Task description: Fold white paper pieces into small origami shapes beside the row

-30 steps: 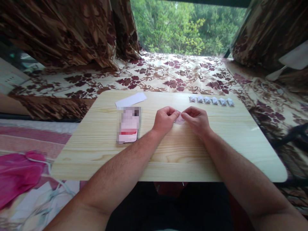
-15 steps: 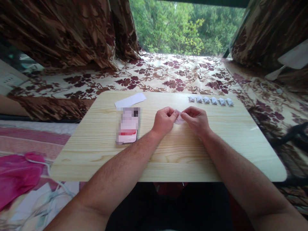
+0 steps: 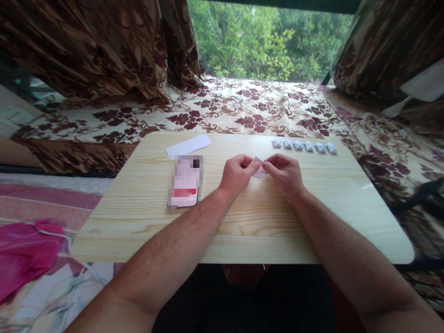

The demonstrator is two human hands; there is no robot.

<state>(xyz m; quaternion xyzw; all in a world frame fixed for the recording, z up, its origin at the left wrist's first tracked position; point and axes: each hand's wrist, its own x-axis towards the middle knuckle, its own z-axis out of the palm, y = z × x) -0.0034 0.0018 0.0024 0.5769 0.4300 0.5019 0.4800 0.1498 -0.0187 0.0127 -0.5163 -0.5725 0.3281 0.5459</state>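
Note:
A small piece of white paper (image 3: 259,173) is held just above the wooden table (image 3: 263,231), between my two hands. My left hand (image 3: 239,173) pinches its left side, thumb and fingers pressed together. Opposite it, my right hand (image 3: 283,172) grips the right side in the same way. The fingers cover part of the paper, and its folds are too small to make out well. Behind my right hand stands a row of several small folded paper pieces (image 3: 304,145) with pointed tops.
White paper strips (image 3: 188,145) lie at the table's back left. Nearer to me is a phone-like object (image 3: 185,182), blurred out in part. Beyond the table a floral cloth (image 3: 249,106) covers the ledge under the window. Pink fabric (image 3: 29,254) and cables lie at the left.
Both hands keep their pinch on the paper in almost the same place. The fingertips have shifted very slightly, and a little more of the paper shows between them.

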